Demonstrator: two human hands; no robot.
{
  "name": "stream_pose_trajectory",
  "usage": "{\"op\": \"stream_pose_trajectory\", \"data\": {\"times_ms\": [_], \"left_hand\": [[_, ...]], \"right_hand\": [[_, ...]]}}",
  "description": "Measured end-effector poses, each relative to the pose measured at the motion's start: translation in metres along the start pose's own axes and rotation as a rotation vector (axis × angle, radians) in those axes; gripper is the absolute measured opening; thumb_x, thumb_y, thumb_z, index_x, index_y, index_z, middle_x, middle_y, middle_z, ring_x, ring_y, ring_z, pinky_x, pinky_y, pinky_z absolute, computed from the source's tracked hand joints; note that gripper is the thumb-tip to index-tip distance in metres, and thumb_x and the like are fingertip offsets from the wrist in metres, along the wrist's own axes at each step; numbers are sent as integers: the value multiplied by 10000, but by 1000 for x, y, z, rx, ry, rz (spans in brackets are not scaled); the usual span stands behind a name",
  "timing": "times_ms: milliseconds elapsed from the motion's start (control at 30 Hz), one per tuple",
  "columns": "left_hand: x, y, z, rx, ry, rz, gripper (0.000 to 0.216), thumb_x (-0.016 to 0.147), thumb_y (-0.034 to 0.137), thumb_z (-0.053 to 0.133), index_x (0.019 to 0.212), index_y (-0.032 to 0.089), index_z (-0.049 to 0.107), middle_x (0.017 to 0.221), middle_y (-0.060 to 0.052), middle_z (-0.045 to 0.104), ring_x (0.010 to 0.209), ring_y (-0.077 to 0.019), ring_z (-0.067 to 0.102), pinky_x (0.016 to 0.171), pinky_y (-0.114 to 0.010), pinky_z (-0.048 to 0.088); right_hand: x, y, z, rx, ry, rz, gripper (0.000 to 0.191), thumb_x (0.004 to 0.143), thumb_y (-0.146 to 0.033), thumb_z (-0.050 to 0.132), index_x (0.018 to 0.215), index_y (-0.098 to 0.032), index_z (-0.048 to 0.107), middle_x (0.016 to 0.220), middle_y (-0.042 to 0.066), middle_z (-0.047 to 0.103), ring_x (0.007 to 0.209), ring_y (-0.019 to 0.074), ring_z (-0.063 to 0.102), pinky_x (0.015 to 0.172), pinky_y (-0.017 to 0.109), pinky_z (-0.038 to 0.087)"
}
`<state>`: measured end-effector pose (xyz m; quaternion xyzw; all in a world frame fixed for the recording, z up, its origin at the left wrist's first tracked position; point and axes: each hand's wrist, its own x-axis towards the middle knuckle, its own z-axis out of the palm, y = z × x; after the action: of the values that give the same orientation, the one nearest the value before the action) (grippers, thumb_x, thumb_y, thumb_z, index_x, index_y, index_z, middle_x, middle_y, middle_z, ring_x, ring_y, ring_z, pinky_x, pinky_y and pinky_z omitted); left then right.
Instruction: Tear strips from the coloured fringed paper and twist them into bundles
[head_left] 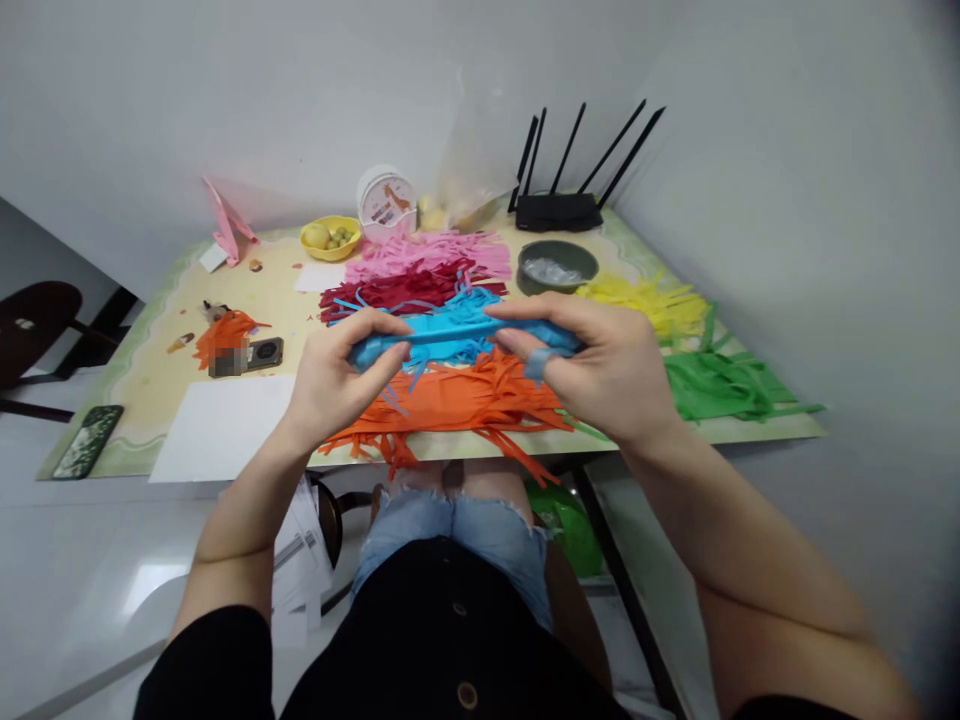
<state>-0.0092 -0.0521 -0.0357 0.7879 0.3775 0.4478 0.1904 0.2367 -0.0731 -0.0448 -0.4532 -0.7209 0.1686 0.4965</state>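
Note:
A long blue roll of soft, folded material point(450, 333) stretches between my two hands above the table. My left hand point(337, 375) pinches its left part between thumb and fingers. The right part is gripped by my right hand point(604, 365), thumb and forefinger pressed together on it. Behind and below the roll lies a pile of blue fringed strips point(476, 305), partly hidden. Orange fringed strips point(442, 400) spread nearest my body, some hanging over the table's front edge. Dark red strips point(397, 290) and pink strips point(442, 255) lie farther back.
Yellow strips point(645, 300) and green strips point(720, 385) lie at the right. At the back stand a black router point(559, 212), a dark green bowl point(532, 285), a white tub point(386, 205) and a yellow fruit bowl point(330, 250). White paper point(225, 430) and a phone point(88, 442) lie left.

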Motion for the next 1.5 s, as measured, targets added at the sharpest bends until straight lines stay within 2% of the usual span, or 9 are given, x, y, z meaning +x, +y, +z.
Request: {"op": "stream_pose_trajectory", "data": {"times_ms": [167,367,667,800,933,1033,1167,1267,1500], "left_hand": [[-4,-1,7,-300,-25,-174,166,863,317,724,890,159,683,799,-51,770,701,-162,740,665,-257,599],[-6,-8,13,-687,-44,-371,240,818,349,766,985,176,768,798,-55,780,658,-176,746,653,-304,646],[-10,-20,27,-832,3,-329,79,768,238,724,743,181,773,665,-27,727,549,-144,674,552,-275,582],[-9,-25,12,-582,-186,-188,150,855,288,687,797,188,783,894,-88,787,842,-219,750,802,-360,603],[6,-13,0,-233,-243,-22,158,889,328,671,877,213,780,1235,-106,737,1242,-280,638,1103,-455,466],[17,-6,8,-153,-412,-13,188,897,340,667,1001,224,772,1102,-77,782,1054,-235,716,1013,-393,521],[24,-9,25,-138,-563,-67,231,933,358,605,891,198,767,810,-38,780,738,-170,709,741,-279,546],[23,-17,34,11,-494,32,245,941,354,587,841,199,747,756,-38,756,703,-165,670,741,-294,516],[25,-62,46,344,-206,285,212,964,287,530,906,275,733,800,-41,745,860,-211,662,1113,-564,360]], "right_hand": [[-1,0,4,243,-15,170,69,810,-245,749,860,-198,744,755,19,749,656,153,707,627,266,588],[-2,7,9,599,-41,203,89,827,-261,756,894,-222,800,799,21,774,720,156,748,703,291,649],[-1,17,13,701,-26,206,72,771,-188,721,770,-198,792,692,22,745,611,144,698,608,280,609],[-3,18,9,517,-77,91,135,777,-166,673,765,-220,796,710,20,750,628,150,694,614,283,588],[-2,16,3,293,-178,-87,223,769,-124,624,764,-259,802,728,-2,766,669,152,710,673,284,580],[0,15,0,228,-189,-185,274,784,-100,590,789,-276,800,761,-10,782,703,150,731,690,275,582],[-4,21,-3,178,-214,-228,269,807,-114,596,853,-283,800,847,1,800,780,166,754,742,285,602],[-12,34,-2,129,-232,-262,284,822,-110,593,921,-283,796,903,10,801,837,170,757,807,298,610],[1,91,-36,-204,-527,-297,542,826,-72,522,1302,-279,677,1448,83,608,1299,277,606,1069,503,512]]}}
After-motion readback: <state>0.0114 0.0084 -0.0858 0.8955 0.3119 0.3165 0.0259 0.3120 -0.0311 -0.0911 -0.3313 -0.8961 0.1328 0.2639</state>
